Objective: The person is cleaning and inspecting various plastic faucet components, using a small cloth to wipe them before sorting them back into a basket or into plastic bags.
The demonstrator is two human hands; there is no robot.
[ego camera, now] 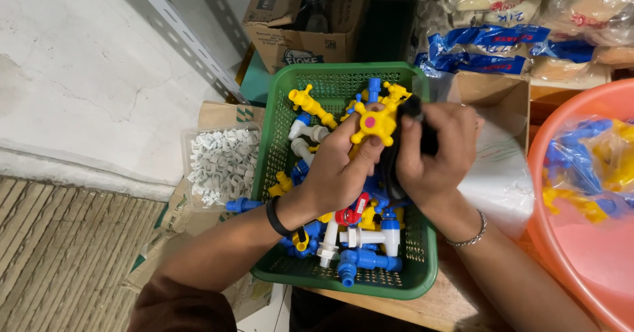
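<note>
Fingers of the left hand (340, 167) pinch a yellow cross-handled plastic tap (374, 125); the right hand (432, 154) curls shut around a black piece (422, 131), above the green basket (422, 272).

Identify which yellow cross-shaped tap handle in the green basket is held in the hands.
The yellow handle with the pink centre, pinched by the left hand beside the right hand; other taps lie loose in the green basket.

The basket (416, 266) sits on the counter (429, 309) with plastic taps (363, 236) piled in it. Left of the basket lies a tray of clips (221, 164); right of it a tub (581, 239) holding bagged taps (594, 164). Behind the basket stands a cardboard box (290, 22). Both hands meet above the basket.
</note>
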